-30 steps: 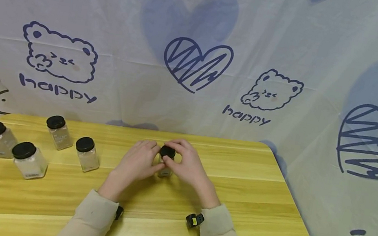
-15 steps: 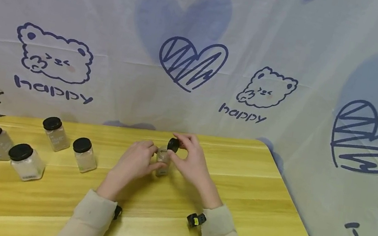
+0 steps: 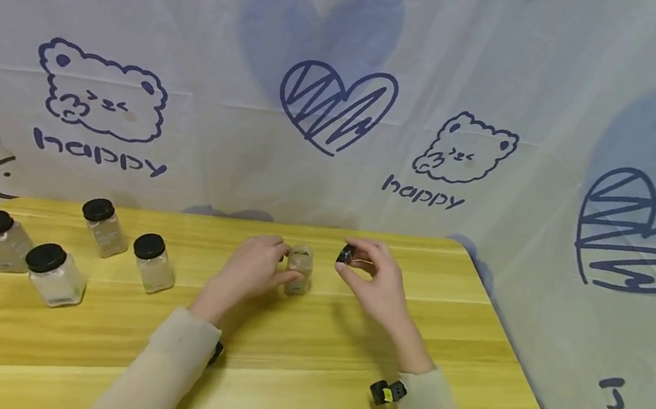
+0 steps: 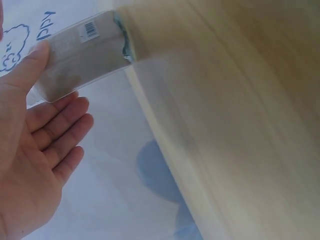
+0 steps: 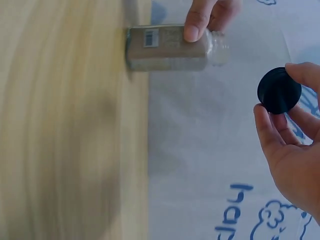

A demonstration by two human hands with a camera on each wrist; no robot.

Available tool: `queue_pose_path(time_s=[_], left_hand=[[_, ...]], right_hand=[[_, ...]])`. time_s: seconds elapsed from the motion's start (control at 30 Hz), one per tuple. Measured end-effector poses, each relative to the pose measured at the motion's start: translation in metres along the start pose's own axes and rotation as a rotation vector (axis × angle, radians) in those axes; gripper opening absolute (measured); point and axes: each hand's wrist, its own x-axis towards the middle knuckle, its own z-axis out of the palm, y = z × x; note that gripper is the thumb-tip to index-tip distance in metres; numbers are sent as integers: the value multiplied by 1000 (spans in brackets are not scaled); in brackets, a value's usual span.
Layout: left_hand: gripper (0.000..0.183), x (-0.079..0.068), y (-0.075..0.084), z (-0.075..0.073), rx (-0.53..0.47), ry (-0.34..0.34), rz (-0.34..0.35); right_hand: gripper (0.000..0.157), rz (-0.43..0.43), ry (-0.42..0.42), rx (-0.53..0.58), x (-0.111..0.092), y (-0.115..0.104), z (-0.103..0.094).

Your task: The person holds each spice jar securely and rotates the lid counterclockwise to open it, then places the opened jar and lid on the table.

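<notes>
An uncapped clear spice jar (image 3: 300,273), partly filled with greyish-brown powder, stands upright on the wooden table. My left hand (image 3: 252,265) holds its side; in the right wrist view the thumb lies on the front of the jar (image 5: 170,49), below the bare threaded neck. The left wrist view shows a barcode label on the jar (image 4: 75,55). To the right, my right hand (image 3: 378,284) pinches a round black lid (image 3: 346,255) by its rim, above the table and apart from the jar. In the right wrist view one face of the lid (image 5: 279,91) shows.
On the left of the table (image 3: 286,384) stand several lidded jars: a front one (image 3: 58,283), a far-left one (image 3: 6,246), a back one (image 3: 106,237) and one nearer the middle (image 3: 155,271). A printed white curtain (image 3: 215,144) hangs behind the table.
The black lid has come off the jar. My right hand has carried it up and to the right, away from the neck. The left hand has stayed at the jar.
</notes>
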Motion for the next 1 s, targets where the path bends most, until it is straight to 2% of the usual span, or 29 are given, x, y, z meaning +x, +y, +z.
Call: queue_pose_path(time_s=[0.33, 0.67, 1.0], left_hand=[[55, 33, 16, 17, 26, -43, 1], [61, 65, 38, 32, 21, -108, -41], [65, 91, 67, 48, 37, -129, -52]], right_hand=[[45, 99, -1, -14, -20, 24, -36], [45, 199, -42, -34, -46, 46, -70], [43, 291, -105, -136, -63, 57, -90]])
